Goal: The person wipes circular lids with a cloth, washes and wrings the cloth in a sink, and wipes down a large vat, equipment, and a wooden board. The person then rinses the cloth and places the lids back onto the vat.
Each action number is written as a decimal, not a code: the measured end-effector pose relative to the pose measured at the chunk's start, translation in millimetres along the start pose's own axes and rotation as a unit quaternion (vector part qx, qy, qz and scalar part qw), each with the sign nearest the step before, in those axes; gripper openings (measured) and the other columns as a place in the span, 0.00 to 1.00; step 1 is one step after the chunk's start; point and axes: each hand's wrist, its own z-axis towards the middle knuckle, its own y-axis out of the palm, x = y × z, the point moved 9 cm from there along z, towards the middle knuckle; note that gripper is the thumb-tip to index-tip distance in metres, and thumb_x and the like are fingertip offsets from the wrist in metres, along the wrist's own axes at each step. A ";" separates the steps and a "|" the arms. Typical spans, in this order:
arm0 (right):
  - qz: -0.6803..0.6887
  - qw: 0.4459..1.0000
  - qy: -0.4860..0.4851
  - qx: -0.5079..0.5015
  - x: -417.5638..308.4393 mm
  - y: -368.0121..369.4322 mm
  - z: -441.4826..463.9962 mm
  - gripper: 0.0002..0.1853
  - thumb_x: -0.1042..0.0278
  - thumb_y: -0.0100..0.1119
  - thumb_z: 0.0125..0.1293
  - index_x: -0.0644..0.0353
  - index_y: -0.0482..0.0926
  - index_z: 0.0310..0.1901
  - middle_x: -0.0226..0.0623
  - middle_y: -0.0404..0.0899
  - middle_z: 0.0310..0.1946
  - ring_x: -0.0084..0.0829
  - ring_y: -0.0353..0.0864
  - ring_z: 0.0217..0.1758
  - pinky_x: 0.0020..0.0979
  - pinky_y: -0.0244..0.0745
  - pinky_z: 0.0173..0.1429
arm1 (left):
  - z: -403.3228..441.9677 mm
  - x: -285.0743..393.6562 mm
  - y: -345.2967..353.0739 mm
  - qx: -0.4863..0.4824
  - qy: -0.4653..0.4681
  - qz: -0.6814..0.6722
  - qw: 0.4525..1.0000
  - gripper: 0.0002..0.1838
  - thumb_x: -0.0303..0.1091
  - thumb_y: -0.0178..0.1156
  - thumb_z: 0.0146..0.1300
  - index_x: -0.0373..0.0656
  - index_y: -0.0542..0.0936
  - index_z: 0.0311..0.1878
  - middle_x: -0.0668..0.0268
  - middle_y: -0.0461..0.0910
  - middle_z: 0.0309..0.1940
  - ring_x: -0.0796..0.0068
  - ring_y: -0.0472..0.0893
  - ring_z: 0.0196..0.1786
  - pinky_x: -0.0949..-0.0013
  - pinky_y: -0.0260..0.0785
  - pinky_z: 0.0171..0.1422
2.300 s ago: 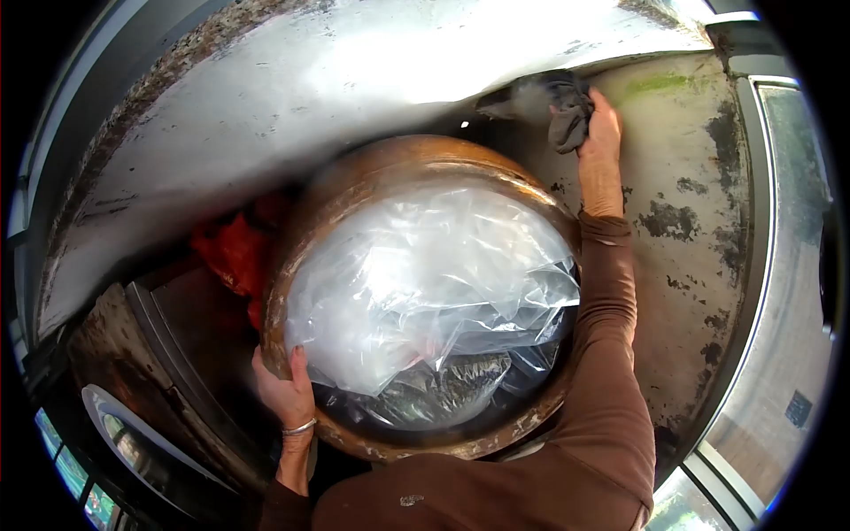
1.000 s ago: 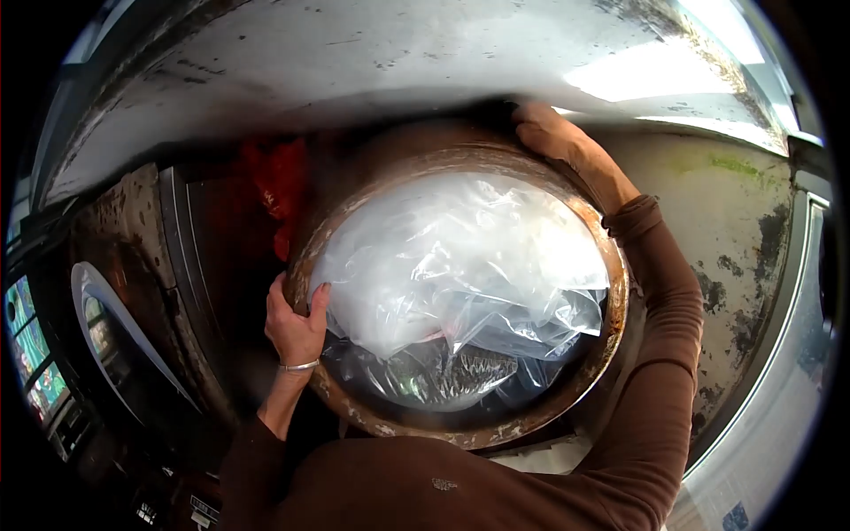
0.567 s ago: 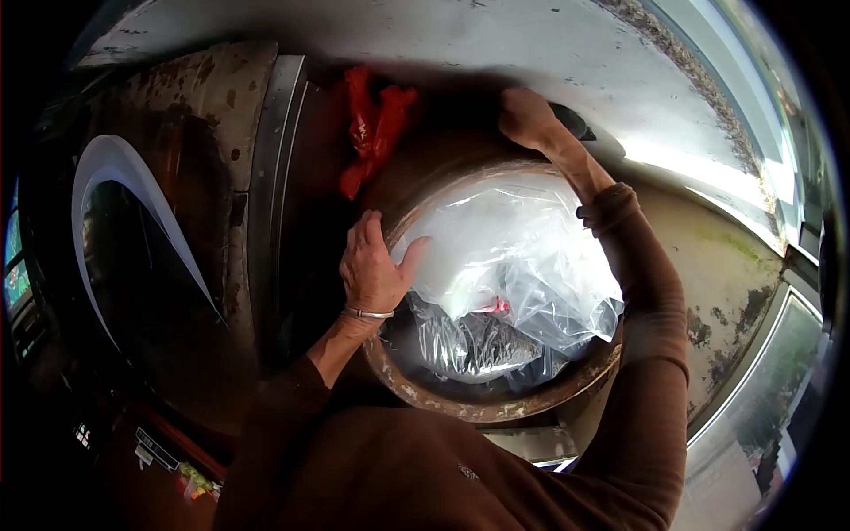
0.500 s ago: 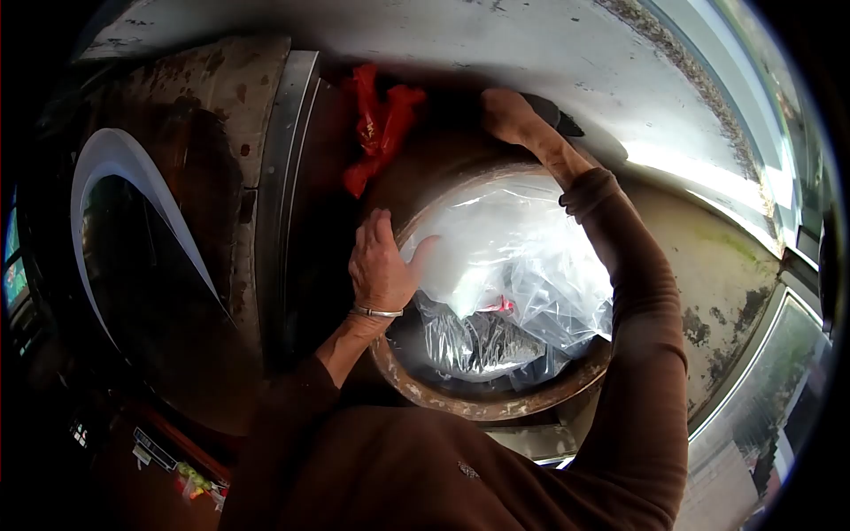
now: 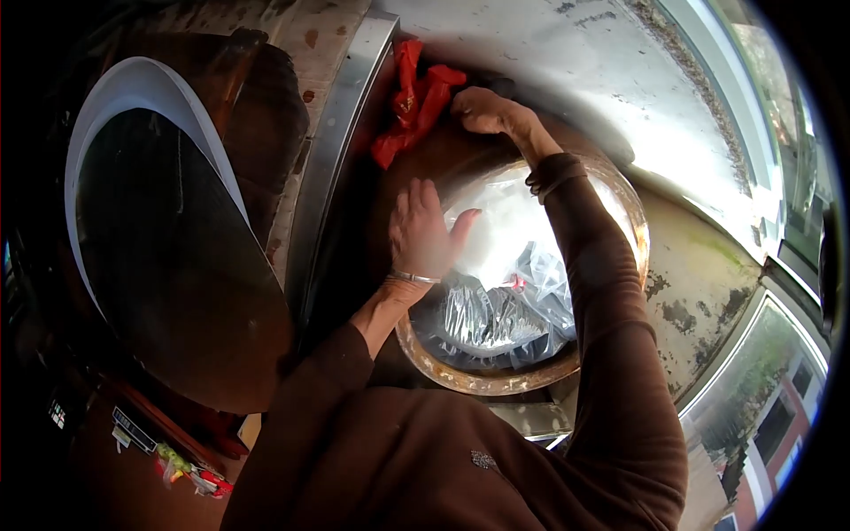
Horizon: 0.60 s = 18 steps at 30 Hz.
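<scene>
A large brown round jar (image 5: 496, 386) stands before me, with clear plastic sheeting (image 5: 496, 310) bunched inside its mouth. My left hand (image 5: 428, 232) lies on the jar's left rim, its thumb spread over the plastic. My right hand (image 5: 482, 111) is closed behind the jar, beside a red plastic bag (image 5: 423, 99). A bit of dark cloth (image 5: 502, 87) shows just past its knuckles; most of it is hidden.
A pale stained wall (image 5: 567, 57) runs behind the jar. To the left are a metal-edged panel (image 5: 341, 142) and a dark oval shape with a white rim (image 5: 146, 75). A window (image 5: 753, 407) is at lower right.
My right hand has moved left along the back of the jar with the dark cloth, up to the red bag. My left hand has shifted up the rim, and the view has turned left.
</scene>
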 end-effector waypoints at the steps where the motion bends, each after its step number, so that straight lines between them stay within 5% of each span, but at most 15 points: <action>1: -0.029 0.999 -0.016 0.004 -23.0 0.4 -4.3 0.16 0.77 0.52 0.51 0.64 0.82 0.43 0.51 0.83 0.40 0.50 0.82 0.46 0.39 0.77 0.48 | 0.1 0.1 -0.4 0.001 0.003 -0.001 1.000 0.41 0.58 0.66 0.58 0.27 0.71 0.58 0.39 0.74 0.58 0.43 0.73 0.62 0.50 0.69 0.63; 4: -0.048 0.997 -0.044 -0.031 -94.2 1.0 -29.5 0.13 0.75 0.53 0.48 0.65 0.81 0.37 0.51 0.82 0.35 0.53 0.81 0.43 0.41 0.76 0.45 | -0.2 0.8 -0.7 0.000 0.007 0.007 1.000 0.42 0.59 0.66 0.58 0.27 0.70 0.58 0.39 0.74 0.58 0.43 0.73 0.61 0.50 0.69 0.62; 6: 0.053 0.981 -0.165 0.088 -129.5 -6.5 -50.1 0.10 0.73 0.55 0.46 0.66 0.81 0.31 0.51 0.80 0.30 0.56 0.80 0.38 0.45 0.75 0.41 | -0.8 1.2 -0.4 0.014 0.016 -0.004 1.000 0.41 0.60 0.63 0.60 0.27 0.69 0.58 0.40 0.73 0.57 0.43 0.73 0.59 0.48 0.69 0.60; 11: -0.127 0.981 -0.068 -0.126 -99.4 45.3 -4.7 0.16 0.69 0.53 0.53 0.64 0.85 0.40 0.47 0.85 0.43 0.49 0.82 0.48 0.42 0.77 0.50 | -0.9 -1.5 2.4 -0.015 -0.006 -0.010 1.000 0.43 0.60 0.65 0.58 0.27 0.69 0.59 0.40 0.73 0.60 0.43 0.73 0.62 0.50 0.68 0.63; 14: -0.116 0.978 -0.004 -0.172 -68.1 60.7 31.0 0.19 0.64 0.53 0.60 0.57 0.85 0.51 0.44 0.82 0.54 0.44 0.81 0.58 0.42 0.76 0.58 | 3.5 -1.4 0.9 -0.017 -0.010 -0.011 1.000 0.43 0.60 0.65 0.58 0.27 0.70 0.59 0.40 0.73 0.60 0.43 0.72 0.62 0.49 0.68 0.63; 18: -0.126 0.970 0.039 -0.204 -2.5 68.6 69.6 0.20 0.62 0.51 0.64 0.57 0.84 0.53 0.43 0.81 0.57 0.43 0.80 0.60 0.40 0.75 0.60 | -0.8 -2.7 3.3 0.006 0.012 -0.001 1.000 0.41 0.59 0.65 0.59 0.27 0.70 0.58 0.41 0.73 0.60 0.43 0.71 0.63 0.48 0.68 0.63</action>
